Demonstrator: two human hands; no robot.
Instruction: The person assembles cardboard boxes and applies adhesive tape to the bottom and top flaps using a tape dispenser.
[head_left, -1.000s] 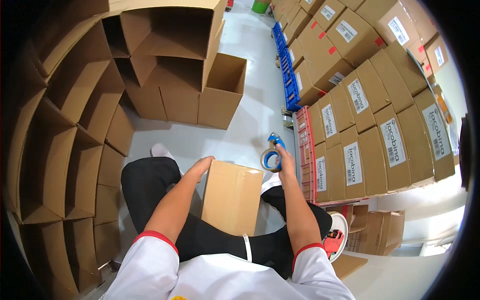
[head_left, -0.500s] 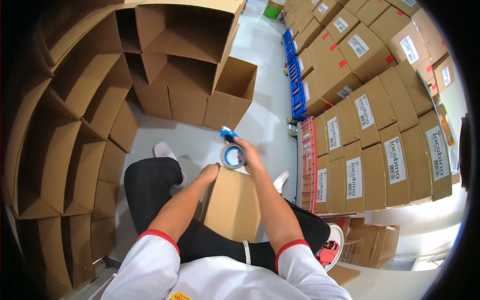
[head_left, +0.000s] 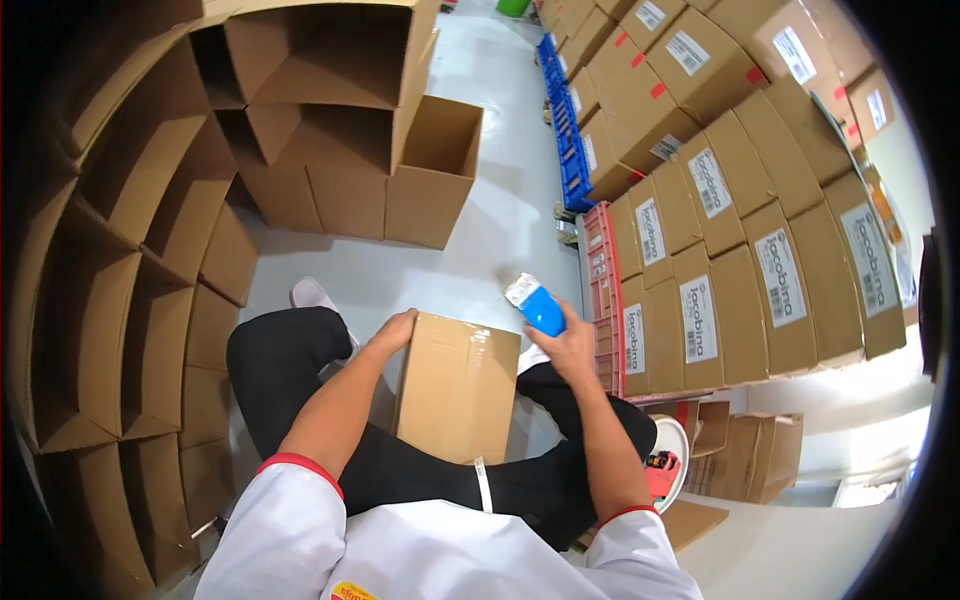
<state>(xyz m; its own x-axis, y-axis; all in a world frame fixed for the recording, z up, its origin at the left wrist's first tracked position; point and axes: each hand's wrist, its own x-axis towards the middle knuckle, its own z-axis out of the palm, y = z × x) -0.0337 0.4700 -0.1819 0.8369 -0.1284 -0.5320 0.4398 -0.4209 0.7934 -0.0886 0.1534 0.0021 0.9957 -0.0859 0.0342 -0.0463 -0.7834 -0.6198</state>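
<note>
A closed cardboard box (head_left: 458, 390) stands between my knees, with a shiny strip of clear tape (head_left: 481, 341) on its top near the far edge. My left hand (head_left: 399, 328) grips the box's far left corner, its fingers closed around the edge and partly hidden. To the right of the box, my right hand (head_left: 570, 346) is closed around a blue tape dispenser (head_left: 543, 310), raised above the floor and apart from the box. The dispenser's pale front end points away from me; its tape roll is not clearly seen.
Open empty cardboard boxes (head_left: 345, 200) are stacked at left and ahead. Sealed labelled cartons (head_left: 695, 265) rise at right on red (head_left: 603, 300) and blue pallets (head_left: 572, 140). Beside my right knee, a white round container (head_left: 672, 435) holds a red tool (head_left: 661, 478).
My right hand has swung right and away from the box's far edge, turning the tape dispenser so its blue side shows. My left hand stays on the box corner. The view has shifted slightly.
</note>
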